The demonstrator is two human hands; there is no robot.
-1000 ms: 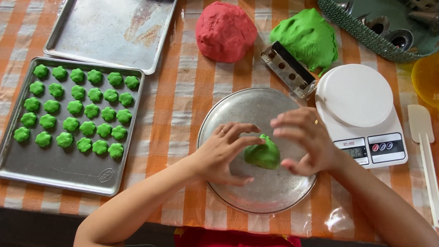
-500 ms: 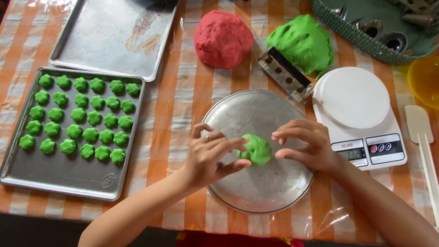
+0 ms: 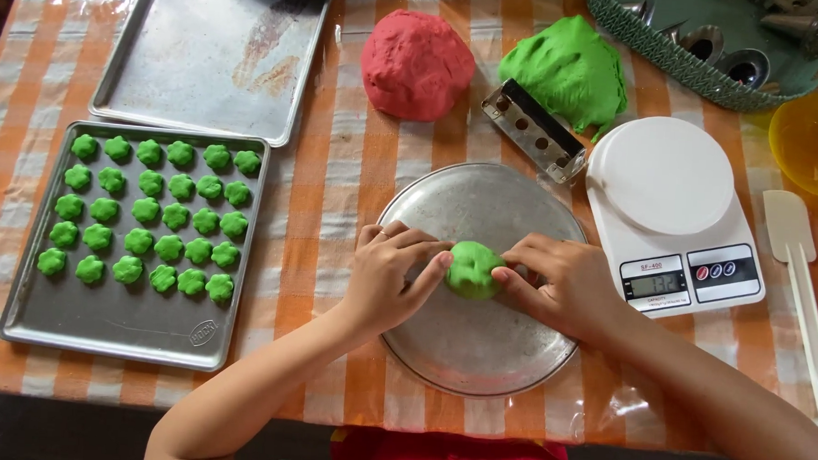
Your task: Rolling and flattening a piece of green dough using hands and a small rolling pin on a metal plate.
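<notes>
A small lump of green dough [image 3: 473,268] sits just right of the middle of the frame, on the round metal pan [image 3: 440,351]; both hands close on it from either side, the left hand [image 3: 390,273] with fingertips pressed to its left flank, the right hand [image 3: 561,281] pinching its right flank, so the lump is held between them and rests on the pan. The dough looks soft and light, likely to dent under any firm pinch and perhaps to stick a little to metal; it is best taken low at the sides with flat fingertips, or cupped from beneath, rather than squeezed at the top.

In the left of the frame a rectangular baking tray [image 3: 101,322] carries rows of small green flower-shaped dough pieces [image 3: 157,214], with bare tray along its lower part; above it lies a second, bare baking sheet [image 3: 210,51]. In the upper middle stand a red dough ball [image 3: 416,63] and a large green dough mass [image 3: 570,70], with a perforated metal press [image 3: 533,130] just below them; a white kitchen scale [image 3: 672,214] lies close beside the pan's right rim, and a white spatula [image 3: 797,284] near the right edge. The striped surface [image 3: 323,208] shows open room between pan and tray; the near edge of the surface is just below the pan.
</notes>
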